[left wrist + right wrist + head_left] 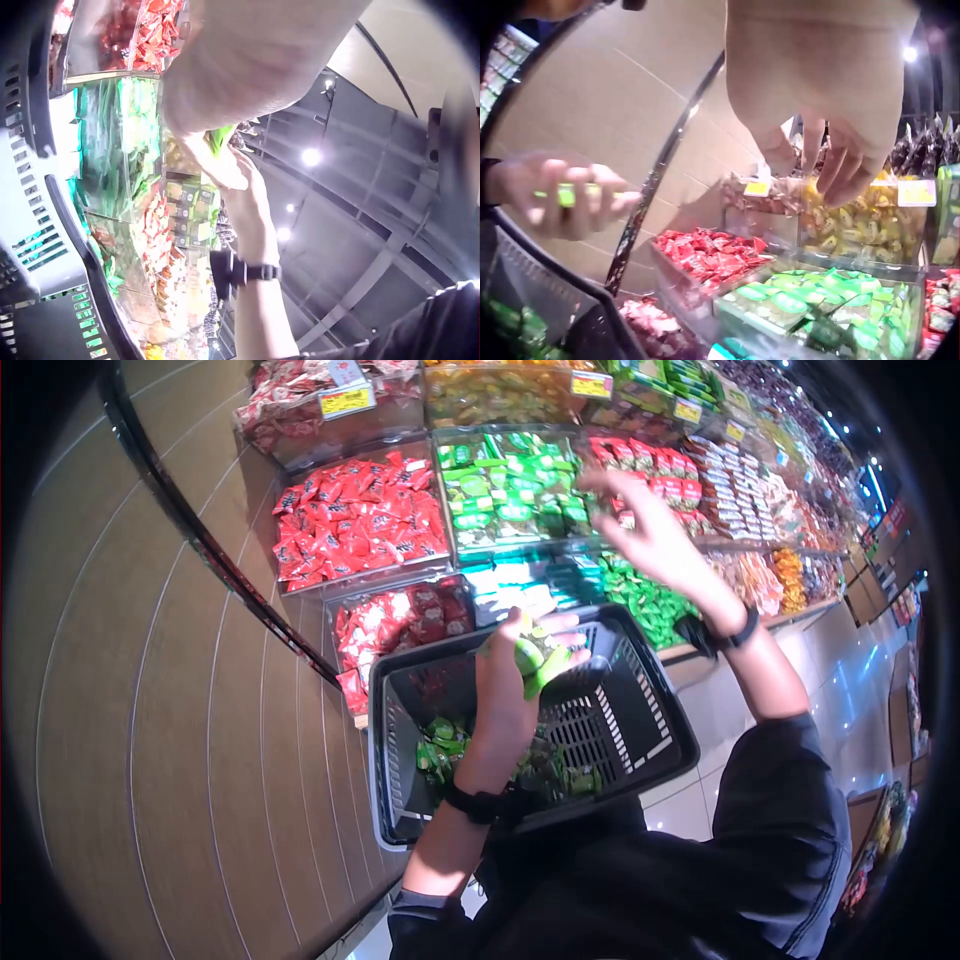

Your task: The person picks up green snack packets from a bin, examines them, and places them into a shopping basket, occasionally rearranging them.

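Note:
My left hand holds green snack packets above the black shopping basket. In the right wrist view, its fingers are curled around something bright green. My right hand is raised near the bin of green packets, its fingers loosely bent. From the right wrist, that hand shows above the green packets with nothing visible between the fingers. More green packets lie in the bottom of the basket, partly hidden by my left forearm.
Bins of red packets stand left of the green ones, with dark red packets below. Smaller bright green packets fill a lower bin at right. Price tags hang on the upper row. A panelled wall borders the left.

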A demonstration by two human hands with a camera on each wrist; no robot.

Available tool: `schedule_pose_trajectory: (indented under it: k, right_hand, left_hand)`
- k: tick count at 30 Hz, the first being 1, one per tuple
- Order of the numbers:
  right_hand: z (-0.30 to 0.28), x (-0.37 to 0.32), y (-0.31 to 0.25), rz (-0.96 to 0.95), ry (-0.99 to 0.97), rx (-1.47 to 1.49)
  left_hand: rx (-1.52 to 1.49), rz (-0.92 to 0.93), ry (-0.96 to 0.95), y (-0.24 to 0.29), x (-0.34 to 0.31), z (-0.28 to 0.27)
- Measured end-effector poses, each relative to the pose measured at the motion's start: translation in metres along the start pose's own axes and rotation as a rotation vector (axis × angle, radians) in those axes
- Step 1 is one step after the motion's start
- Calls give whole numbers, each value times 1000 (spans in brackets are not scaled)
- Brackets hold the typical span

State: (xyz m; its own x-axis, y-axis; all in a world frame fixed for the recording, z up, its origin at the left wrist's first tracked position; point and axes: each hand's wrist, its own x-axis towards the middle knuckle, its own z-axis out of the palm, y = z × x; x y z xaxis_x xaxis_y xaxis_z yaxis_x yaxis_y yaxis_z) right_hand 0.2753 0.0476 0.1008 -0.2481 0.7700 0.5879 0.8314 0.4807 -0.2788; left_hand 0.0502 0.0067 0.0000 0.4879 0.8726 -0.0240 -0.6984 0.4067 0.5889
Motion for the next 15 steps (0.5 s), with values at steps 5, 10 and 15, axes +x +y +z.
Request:
schedule_pose_trajectory:
  k: [5, 10, 15]
  right_hand:
    - [-31, -163, -71, 282, -347, -55]
    - [6, -274, -85, 552, -104, -201]
    - [17, -289, -68, 486, 159, -84]
  left_hand:
    - [3, -92, -16, -7, 2, 4]
    - [102, -174, -190, -14, -3, 13]
    - [315, -156, -186, -31, 3, 16]
